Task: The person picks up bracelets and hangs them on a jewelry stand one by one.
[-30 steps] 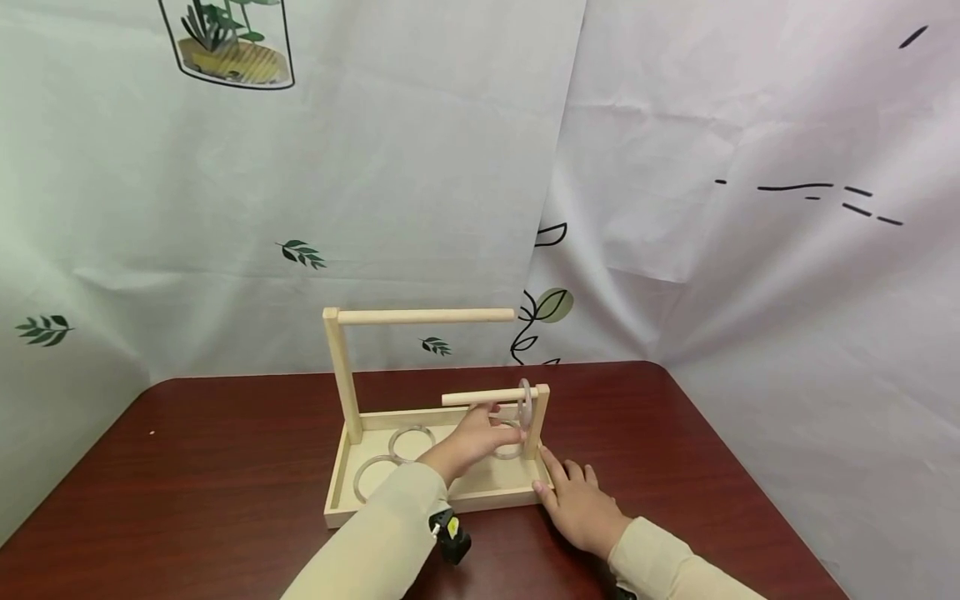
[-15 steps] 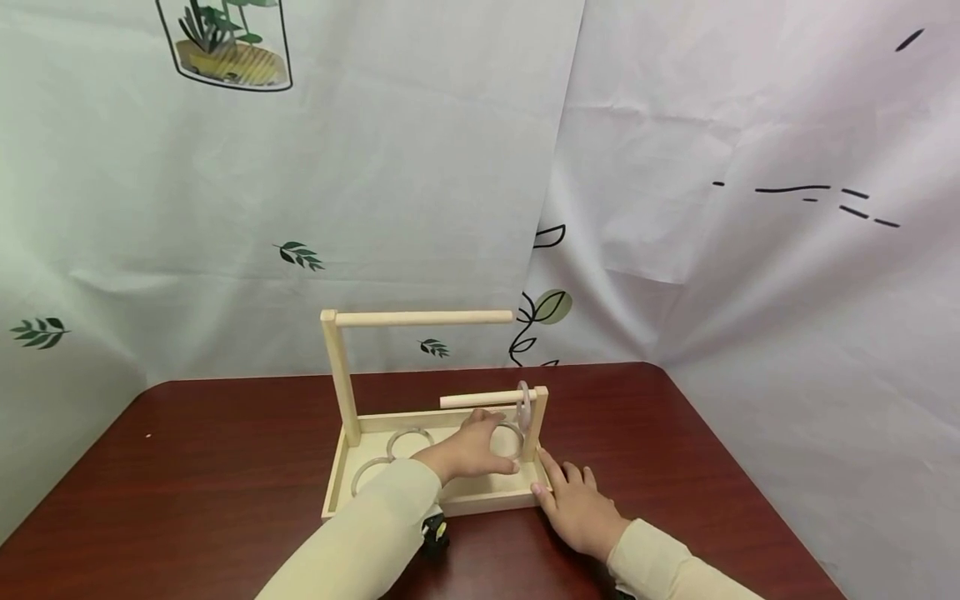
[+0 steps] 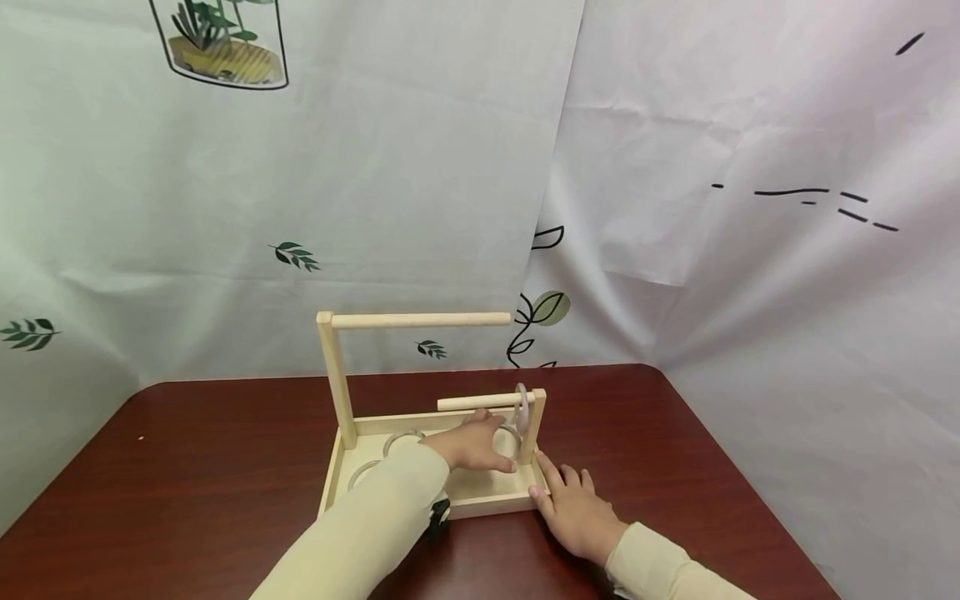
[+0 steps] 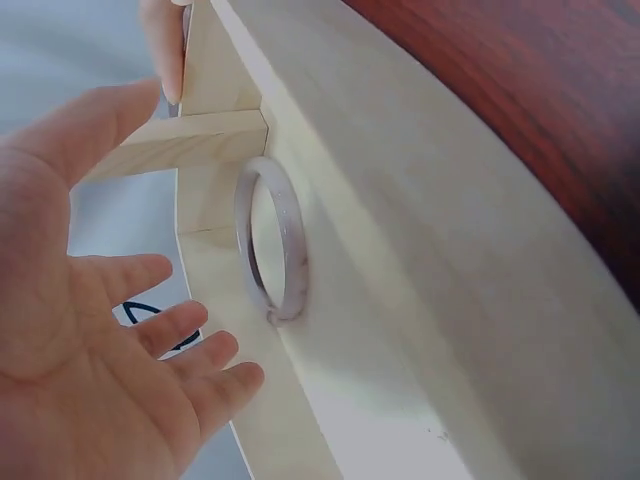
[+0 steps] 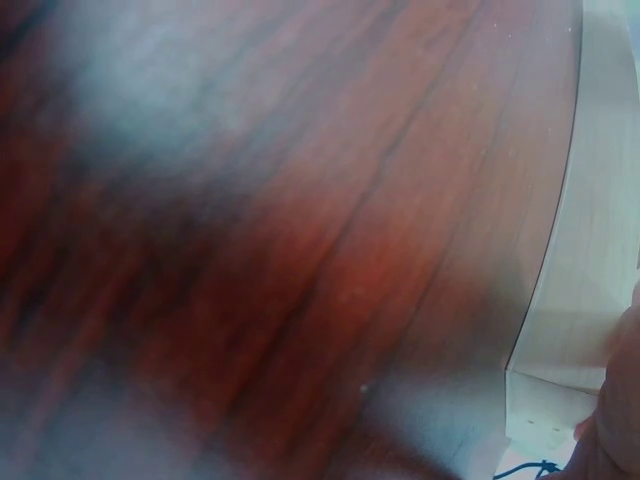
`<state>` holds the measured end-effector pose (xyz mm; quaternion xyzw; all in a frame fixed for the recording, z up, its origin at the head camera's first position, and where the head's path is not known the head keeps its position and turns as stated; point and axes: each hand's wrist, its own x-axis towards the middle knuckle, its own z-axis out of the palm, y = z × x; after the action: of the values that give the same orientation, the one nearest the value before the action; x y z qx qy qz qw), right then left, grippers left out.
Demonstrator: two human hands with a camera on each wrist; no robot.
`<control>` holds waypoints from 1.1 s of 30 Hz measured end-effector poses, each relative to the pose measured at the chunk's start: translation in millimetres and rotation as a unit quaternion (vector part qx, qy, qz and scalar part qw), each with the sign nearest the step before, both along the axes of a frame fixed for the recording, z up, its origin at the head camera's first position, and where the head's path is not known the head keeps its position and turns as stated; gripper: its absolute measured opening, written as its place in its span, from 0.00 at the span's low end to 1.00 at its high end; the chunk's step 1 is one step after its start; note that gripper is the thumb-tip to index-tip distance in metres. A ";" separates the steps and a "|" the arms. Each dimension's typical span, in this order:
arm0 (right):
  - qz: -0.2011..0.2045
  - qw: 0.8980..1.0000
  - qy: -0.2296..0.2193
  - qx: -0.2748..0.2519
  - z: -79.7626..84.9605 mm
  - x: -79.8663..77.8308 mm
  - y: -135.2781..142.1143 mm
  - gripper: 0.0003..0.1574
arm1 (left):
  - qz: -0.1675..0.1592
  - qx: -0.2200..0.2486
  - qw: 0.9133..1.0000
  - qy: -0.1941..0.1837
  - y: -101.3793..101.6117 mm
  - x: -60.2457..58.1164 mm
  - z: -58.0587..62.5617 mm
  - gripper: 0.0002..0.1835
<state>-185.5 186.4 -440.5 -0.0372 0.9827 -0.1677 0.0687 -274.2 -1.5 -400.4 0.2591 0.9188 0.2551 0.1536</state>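
Observation:
My left hand (image 3: pixel 474 443) hovers over the right half of a pale wooden tray (image 3: pixel 497 503), fingers spread and holding nothing. Just past its fingertips, a pale translucent bangle (image 4: pixel 293 240) lies in the tray. Another bangle (image 3: pixel 522 410) hangs on the short lower bar (image 3: pixel 476 402), close to the right post. Two more bangles, a rear one (image 3: pixel 403 435) and a front one (image 3: pixel 362 470), lie in the tray's left half, partly covered by the left sleeve. My right hand (image 3: pixel 579 515) rests against the tray's front right corner with fingers extended.
A taller post (image 3: pixel 337 379) at the tray's left carries a long upper bar (image 3: pixel 423 320) reaching right, its right end free. Everything stands on a dark red-brown wooden table (image 3: pixel 210 475). A printed white curtain (image 3: pixel 420 167) hangs behind.
My left hand has come down from the hanging bangle beside the lower bar to the bangle in the tray, its fingers spreading. The right hand stays at the corner.

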 end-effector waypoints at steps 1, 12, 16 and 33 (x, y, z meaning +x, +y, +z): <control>0.000 1.000 0.000 -0.001 0.2 0.1 0.0 0.36 | -0.002 -0.004 1.000 0.003 1.1 -1.2 -0.1 0.47; -0.001 1.000 0.013 -0.003 -0.6 1.4 -0.9 0.36 | 0.007 -0.036 0.999 -0.007 8.0 -6.4 -7.3 0.48; -0.001 1.000 0.008 -0.004 0.3 0.8 -0.7 0.37 | 0.005 -0.039 0.999 -0.001 10.3 -7.6 -10.0 0.48; -0.004 1.000 0.007 -0.001 -0.5 0.5 -1.1 0.36 | 0.020 -0.064 0.997 0.027 16.1 -5.0 -9.6 0.53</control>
<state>-184.9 185.3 -440.9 -0.0345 0.9831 -0.1690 0.0607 -279.2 14.6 -409.9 0.2367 0.9421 0.1915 0.1403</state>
